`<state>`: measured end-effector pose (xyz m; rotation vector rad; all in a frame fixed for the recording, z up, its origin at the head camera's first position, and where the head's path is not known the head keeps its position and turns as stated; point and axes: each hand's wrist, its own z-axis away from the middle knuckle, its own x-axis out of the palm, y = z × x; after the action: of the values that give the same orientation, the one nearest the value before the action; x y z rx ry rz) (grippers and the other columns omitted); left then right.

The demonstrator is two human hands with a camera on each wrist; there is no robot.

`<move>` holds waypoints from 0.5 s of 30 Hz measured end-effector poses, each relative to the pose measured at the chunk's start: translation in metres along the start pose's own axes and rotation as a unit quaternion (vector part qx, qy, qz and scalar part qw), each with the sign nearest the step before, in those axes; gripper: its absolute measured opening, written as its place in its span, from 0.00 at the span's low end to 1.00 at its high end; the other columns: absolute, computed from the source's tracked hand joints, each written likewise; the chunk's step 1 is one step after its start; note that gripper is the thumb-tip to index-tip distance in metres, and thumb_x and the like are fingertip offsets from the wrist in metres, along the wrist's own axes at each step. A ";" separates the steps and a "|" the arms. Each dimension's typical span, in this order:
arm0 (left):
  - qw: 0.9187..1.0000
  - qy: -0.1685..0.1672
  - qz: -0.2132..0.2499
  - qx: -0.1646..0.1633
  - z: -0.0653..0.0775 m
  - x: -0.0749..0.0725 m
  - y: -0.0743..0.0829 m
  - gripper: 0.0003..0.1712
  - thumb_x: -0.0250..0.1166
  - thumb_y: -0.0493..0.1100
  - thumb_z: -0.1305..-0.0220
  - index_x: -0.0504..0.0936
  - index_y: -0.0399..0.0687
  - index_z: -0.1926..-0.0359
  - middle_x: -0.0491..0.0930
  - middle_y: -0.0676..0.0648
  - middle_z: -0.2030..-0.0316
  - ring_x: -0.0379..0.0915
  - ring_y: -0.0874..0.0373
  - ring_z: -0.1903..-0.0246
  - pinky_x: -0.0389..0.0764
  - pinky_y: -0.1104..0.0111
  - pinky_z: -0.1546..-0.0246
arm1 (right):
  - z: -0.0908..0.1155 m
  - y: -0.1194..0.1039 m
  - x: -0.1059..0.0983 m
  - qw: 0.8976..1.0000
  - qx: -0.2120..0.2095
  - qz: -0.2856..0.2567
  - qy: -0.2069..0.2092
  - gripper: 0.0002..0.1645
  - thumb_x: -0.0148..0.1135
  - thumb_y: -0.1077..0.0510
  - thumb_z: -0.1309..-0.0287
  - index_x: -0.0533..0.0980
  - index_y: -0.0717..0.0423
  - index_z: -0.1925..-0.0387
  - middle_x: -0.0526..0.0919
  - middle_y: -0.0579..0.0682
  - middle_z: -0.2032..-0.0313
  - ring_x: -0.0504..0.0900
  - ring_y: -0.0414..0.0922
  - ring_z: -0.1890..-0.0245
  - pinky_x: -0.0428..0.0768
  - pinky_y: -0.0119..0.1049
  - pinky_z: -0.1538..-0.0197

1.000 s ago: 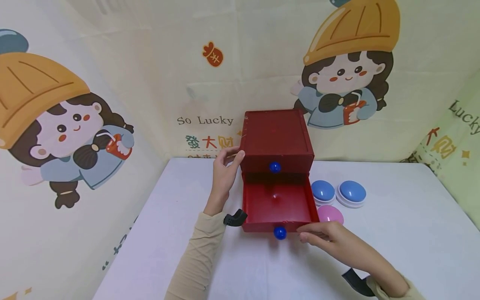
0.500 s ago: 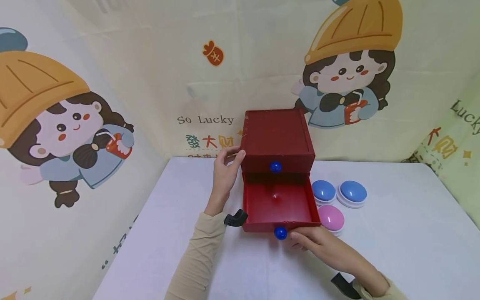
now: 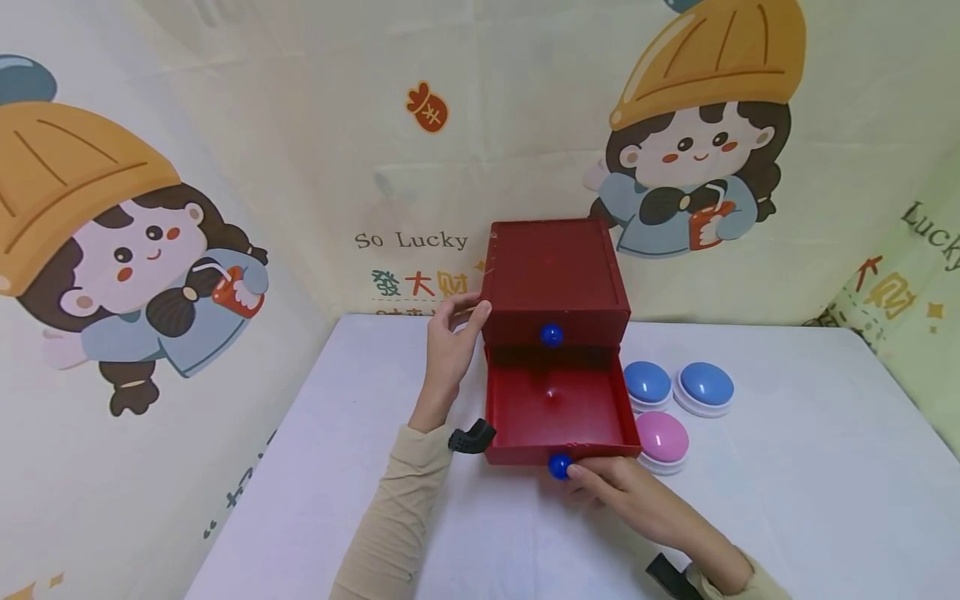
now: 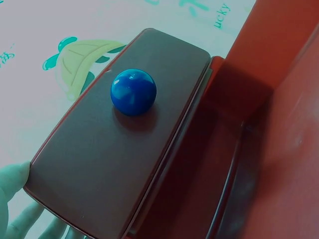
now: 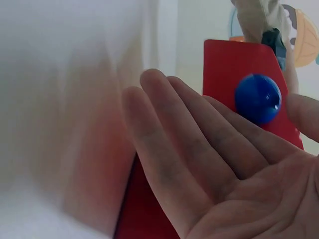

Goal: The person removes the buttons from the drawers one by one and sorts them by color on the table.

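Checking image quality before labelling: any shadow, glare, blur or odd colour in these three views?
Head: deep shade at the back of the open drawer; left wrist: greenish cast on the left hand, small glare on the upper knob; right wrist: pale surface at left smeared, right hand clearer.

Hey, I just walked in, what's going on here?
A person's left hand touches the left side of a red two-drawer box, and their right hand is at the blue knob of the lower drawer. That drawer stands open; the upper drawer is shut. Two blue-topped discs and a pink-topped disc sit right of the box.
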<state>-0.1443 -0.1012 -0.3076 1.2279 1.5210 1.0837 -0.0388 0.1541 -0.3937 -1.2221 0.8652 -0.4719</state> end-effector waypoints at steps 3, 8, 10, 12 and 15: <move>1.000 0.001 0.000 0.000 0.000 0.000 -0.001 0.22 0.63 0.43 0.31 0.76 0.36 0.41 0.77 0.40 0.43 0.74 0.48 0.46 0.77 0.62 0.48 | -0.002 0.001 0.004 1.000 0.004 0.005 0.006 0.20 0.51 0.50 0.26 0.81 0.60 0.49 0.85 0.57 0.56 0.84 0.52 0.58 0.85 0.40 0.60; 1.000 0.001 0.001 -0.001 0.000 0.000 0.000 0.22 0.63 0.43 0.31 0.76 0.36 0.41 0.77 0.40 0.43 0.74 0.48 0.47 0.77 0.64 0.49 | -0.005 0.000 0.007 1.000 0.014 0.007 0.010 0.21 0.51 0.49 0.26 0.81 0.60 0.50 0.85 0.57 0.56 0.84 0.52 0.58 0.85 0.40 0.60; 1.000 0.000 0.001 0.000 0.000 -0.001 0.000 0.22 0.63 0.43 0.31 0.76 0.35 0.41 0.77 0.40 0.43 0.74 0.48 0.47 0.76 0.64 0.50 | -0.006 0.000 0.007 1.000 0.014 0.007 0.010 0.21 0.50 0.49 0.26 0.81 0.60 0.50 0.85 0.57 0.57 0.84 0.52 0.59 0.85 0.40 0.60; 1.000 0.000 0.001 0.001 0.000 -0.001 0.000 0.22 0.63 0.43 0.31 0.76 0.35 0.41 0.77 0.39 0.43 0.74 0.48 0.47 0.76 0.65 0.50 | -0.007 0.000 0.008 1.000 0.016 0.007 0.012 0.22 0.49 0.48 0.25 0.81 0.60 0.50 0.86 0.57 0.57 0.84 0.51 0.59 0.85 0.39 0.59; 1.000 0.001 0.001 0.001 0.000 -0.001 0.001 0.22 0.63 0.43 0.31 0.76 0.35 0.41 0.77 0.40 0.43 0.74 0.48 0.47 0.77 0.65 0.50 | -0.007 -0.001 0.010 1.000 0.020 0.007 0.017 0.23 0.48 0.48 0.25 0.81 0.61 0.50 0.86 0.56 0.58 0.85 0.49 0.60 0.85 0.38 0.60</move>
<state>-0.1444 -0.1016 -0.3066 1.2294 1.5242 1.0854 -0.0385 0.1422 -0.3969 -1.1746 0.8883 -0.4969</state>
